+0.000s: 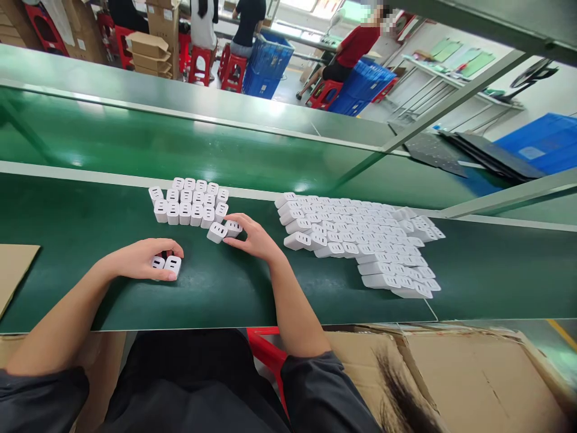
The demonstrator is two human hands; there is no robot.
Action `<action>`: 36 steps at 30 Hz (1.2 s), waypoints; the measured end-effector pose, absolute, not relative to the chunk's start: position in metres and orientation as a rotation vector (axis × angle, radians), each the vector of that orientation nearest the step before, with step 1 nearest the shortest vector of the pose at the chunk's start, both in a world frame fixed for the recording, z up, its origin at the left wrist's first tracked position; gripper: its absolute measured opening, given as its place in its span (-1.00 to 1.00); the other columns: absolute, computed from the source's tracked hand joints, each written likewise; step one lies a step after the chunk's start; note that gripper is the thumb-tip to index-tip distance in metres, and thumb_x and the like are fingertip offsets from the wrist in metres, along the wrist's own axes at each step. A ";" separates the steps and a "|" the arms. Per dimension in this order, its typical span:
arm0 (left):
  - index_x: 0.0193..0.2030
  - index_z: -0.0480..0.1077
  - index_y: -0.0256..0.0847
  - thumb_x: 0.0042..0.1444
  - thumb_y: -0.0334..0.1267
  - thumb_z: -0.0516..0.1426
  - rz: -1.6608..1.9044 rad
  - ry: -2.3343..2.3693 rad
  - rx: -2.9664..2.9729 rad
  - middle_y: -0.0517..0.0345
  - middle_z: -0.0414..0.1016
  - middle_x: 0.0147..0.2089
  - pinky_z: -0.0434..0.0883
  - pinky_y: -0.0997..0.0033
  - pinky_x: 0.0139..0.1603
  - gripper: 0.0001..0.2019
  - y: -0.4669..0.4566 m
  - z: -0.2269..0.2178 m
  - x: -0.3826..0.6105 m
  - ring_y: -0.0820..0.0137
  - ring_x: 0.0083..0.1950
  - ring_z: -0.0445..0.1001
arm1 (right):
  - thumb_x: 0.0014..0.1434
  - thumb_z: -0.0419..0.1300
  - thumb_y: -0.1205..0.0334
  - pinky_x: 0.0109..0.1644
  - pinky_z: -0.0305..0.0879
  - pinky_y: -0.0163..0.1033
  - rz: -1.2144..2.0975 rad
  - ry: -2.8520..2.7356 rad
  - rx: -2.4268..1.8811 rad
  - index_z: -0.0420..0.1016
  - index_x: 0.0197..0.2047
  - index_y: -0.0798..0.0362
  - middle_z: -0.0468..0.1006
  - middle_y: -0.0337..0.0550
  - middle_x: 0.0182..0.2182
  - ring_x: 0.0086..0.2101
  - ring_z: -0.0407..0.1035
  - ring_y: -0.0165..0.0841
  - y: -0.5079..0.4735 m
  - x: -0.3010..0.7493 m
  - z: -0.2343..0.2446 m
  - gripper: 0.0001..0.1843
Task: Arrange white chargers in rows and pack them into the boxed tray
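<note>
My left hand (151, 258) is closed around two white charger blocks (172, 266) with dark slots on top, low over the green bench surface (234, 288). Farther right, my right hand (250, 237) pinches a white charger block (233, 228) between thumb and fingers. Another charger block (217, 232) stands against it on the left, just outside the fingers. Behind these two, several more blocks form a small group in rows (184, 210). A much larger cluster of the same blocks (347, 225) spreads over the bench to the right of my right hand.
Flat cardboard (15, 270) lies at the left end of the bench. A pale ledge (252, 191) runs behind the blocks, and a metal frame (455, 90) crosses at right. Cardboard boxes (487, 373) stand below the front edge. People sit on red stools (201, 65) beyond blue crates (269, 63).
</note>
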State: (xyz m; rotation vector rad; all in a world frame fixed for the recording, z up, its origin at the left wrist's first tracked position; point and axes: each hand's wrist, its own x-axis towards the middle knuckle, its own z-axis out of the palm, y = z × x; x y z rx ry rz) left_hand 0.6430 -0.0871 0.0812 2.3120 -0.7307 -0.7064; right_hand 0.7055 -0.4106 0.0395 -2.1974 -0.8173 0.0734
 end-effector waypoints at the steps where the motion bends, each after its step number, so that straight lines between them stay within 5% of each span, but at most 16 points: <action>1: 0.06 0.39 -0.12 0.14 0.13 0.15 -0.688 -0.720 2.291 0.11 0.49 0.06 0.39 0.43 -0.07 -0.53 -0.087 0.080 0.644 0.33 -0.05 0.48 | 0.21 0.25 0.08 0.21 0.30 -0.05 0.077 -0.844 -2.190 0.36 0.19 -0.08 0.41 -0.07 0.15 0.11 0.36 -0.19 -0.409 0.704 0.040 -0.51; 7: 0.15 0.35 -0.14 0.21 0.15 0.08 -0.532 -0.698 2.143 0.00 0.45 0.18 0.41 0.31 0.08 -0.49 -0.082 0.069 0.651 0.24 0.10 0.45 | 0.23 0.20 0.14 0.10 0.38 -0.09 0.177 -0.887 -2.229 0.39 0.19 -0.11 0.42 -0.08 0.15 0.04 0.40 -0.22 -0.412 0.701 0.046 -0.55; 12: 0.24 0.31 -0.16 0.25 0.26 -0.04 -0.497 -0.734 2.027 -0.04 0.39 0.27 0.36 0.23 0.18 -0.37 -0.081 0.062 0.655 0.15 0.20 0.40 | 0.23 0.19 0.06 -0.13 0.43 -0.12 -0.043 -0.545 -2.356 0.48 0.08 -0.02 0.54 -0.07 -0.10 -0.22 0.45 -0.24 -0.404 0.704 0.040 -0.62; 20: 0.27 0.31 -0.19 0.26 0.31 -0.14 -0.523 -0.734 1.917 -0.08 0.38 0.28 0.31 0.17 0.25 -0.29 -0.082 0.056 0.656 0.11 0.24 0.37 | 0.27 0.13 -0.14 -0.19 0.44 -0.18 -0.154 -0.500 -2.505 0.34 0.23 -0.03 0.51 -0.03 0.04 -0.10 0.47 -0.17 -0.372 0.687 0.038 -0.44; 24: 0.24 0.34 -0.20 0.27 0.27 -0.10 -0.502 -0.695 1.915 -0.09 0.43 0.23 0.35 0.18 0.21 -0.34 -0.081 0.054 0.657 0.15 0.20 0.41 | 0.19 0.21 -0.16 -0.12 0.48 -0.09 -0.192 -0.638 -2.583 0.28 0.27 -0.03 0.42 0.05 0.15 0.07 0.38 -0.05 -0.360 0.676 0.038 -0.33; 31: -0.09 0.48 -0.21 0.31 0.12 -0.03 0.042 -0.357 2.105 0.01 0.56 -0.11 0.46 0.27 -0.06 -0.55 -0.083 0.055 0.658 0.32 -0.14 0.49 | 0.13 0.12 0.30 0.32 0.20 0.10 0.076 -1.124 -2.352 0.10 0.38 -0.05 0.34 -0.01 0.22 0.22 0.21 -0.13 -0.390 0.686 0.048 -0.27; 36: -0.08 0.45 -0.18 0.25 -0.08 0.07 0.579 -0.177 2.356 0.01 0.49 -0.01 0.46 0.30 -0.11 -0.74 -0.081 0.052 0.663 0.29 -0.02 0.42 | 0.06 0.06 0.41 0.38 0.03 0.22 0.181 -1.146 -2.346 0.14 0.37 -0.09 0.27 -0.06 0.29 0.34 0.00 -0.08 -0.418 0.693 0.057 -0.22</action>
